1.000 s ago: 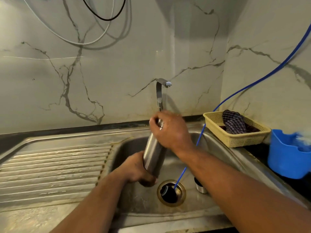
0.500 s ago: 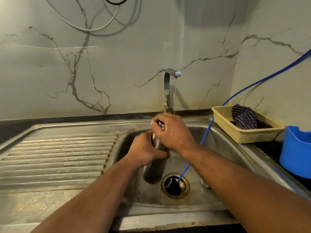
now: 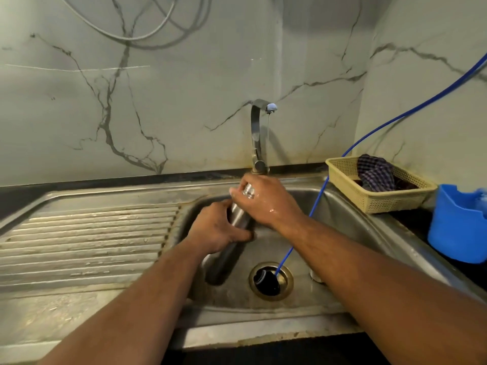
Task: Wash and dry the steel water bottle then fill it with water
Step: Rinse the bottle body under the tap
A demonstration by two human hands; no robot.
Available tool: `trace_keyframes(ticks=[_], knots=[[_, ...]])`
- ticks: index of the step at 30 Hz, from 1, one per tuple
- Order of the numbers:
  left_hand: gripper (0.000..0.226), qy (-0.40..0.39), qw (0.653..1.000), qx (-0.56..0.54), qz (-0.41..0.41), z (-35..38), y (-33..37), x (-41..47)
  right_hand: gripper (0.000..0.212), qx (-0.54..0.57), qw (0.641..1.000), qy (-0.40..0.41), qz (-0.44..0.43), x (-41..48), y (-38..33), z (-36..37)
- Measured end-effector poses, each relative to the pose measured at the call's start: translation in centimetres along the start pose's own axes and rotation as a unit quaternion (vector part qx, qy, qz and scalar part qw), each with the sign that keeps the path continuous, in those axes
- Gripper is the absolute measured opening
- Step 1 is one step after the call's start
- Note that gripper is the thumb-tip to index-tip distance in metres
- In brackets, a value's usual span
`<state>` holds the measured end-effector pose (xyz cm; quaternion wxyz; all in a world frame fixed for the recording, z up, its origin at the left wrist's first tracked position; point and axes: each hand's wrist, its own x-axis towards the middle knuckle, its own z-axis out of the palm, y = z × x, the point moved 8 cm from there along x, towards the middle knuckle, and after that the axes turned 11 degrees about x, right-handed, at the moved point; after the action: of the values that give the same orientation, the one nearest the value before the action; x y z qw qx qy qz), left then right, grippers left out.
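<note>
This looks like the washing step, well short of drying or filling. The left hand (image 3: 218, 233) is wrapped round the middle of the steel water bottle (image 3: 238, 218). The bottle leans in the basin near its left wall, with its foot low toward the front and its top tipped up toward the back edge. The right hand (image 3: 266, 204), wet and shining, is curled over the bottle's neck, with its fingers closed round the top just below the tap (image 3: 257, 133). Only a thin thread of water falls from the spout. I'd say the next move needs the mouth brought squarely under that stream, or the flow turned up, and a firm hold, since wet steel slips.

The sink (image 3: 355, 219) is worn stainless steel, and a ribbed drainboard (image 3: 79, 241) fills its left half. In the basin floor the drain (image 3: 271, 279) sits just right of the bottle's foot, and a blue hose (image 3: 284, 259) runs into it from the right-hand wall. A small steel piece (image 3: 316, 275), perhaps the cap, stands near the drain, partly behind the right forearm. At the back right corner a yellow basket (image 3: 342, 180) holds a checked cloth (image 3: 376, 172), likely for drying. A blue plastic container (image 3: 458, 227) stands beside the basket. Behind are veined marble walls, with loose cables (image 3: 147, 30) looped high.
</note>
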<state>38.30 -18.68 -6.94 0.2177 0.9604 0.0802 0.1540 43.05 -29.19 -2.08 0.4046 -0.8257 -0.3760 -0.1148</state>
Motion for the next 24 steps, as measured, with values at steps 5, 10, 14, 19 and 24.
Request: trace_keyframes(ticks=[5,10,14,19,24], knots=[[0.085,0.076,0.995,-0.024,0.058,-3.9,0.7,0.4,0.023,0.157,0.970,0.186,-0.014,0.6,0.0,-5.4],[0.101,0.247,0.962,-0.114,-0.014,-9.4,-1.9,-0.7,0.025,0.370,0.869,0.273,0.181,-0.3,5.5,-5.8],[0.105,0.215,0.907,-0.349,-0.096,-8.6,-3.5,-0.8,0.016,0.532,0.750,0.243,0.309,-1.6,7.8,-2.2],[0.104,0.135,0.853,-0.502,-0.039,-6.4,-0.4,-0.5,0.024,0.635,0.648,0.171,0.385,-2.4,9.1,1.6],[0.077,0.205,0.908,-0.362,-0.047,-6.6,1.2,0.1,0.027,0.557,0.702,0.020,0.444,-3.2,9.9,3.4]])
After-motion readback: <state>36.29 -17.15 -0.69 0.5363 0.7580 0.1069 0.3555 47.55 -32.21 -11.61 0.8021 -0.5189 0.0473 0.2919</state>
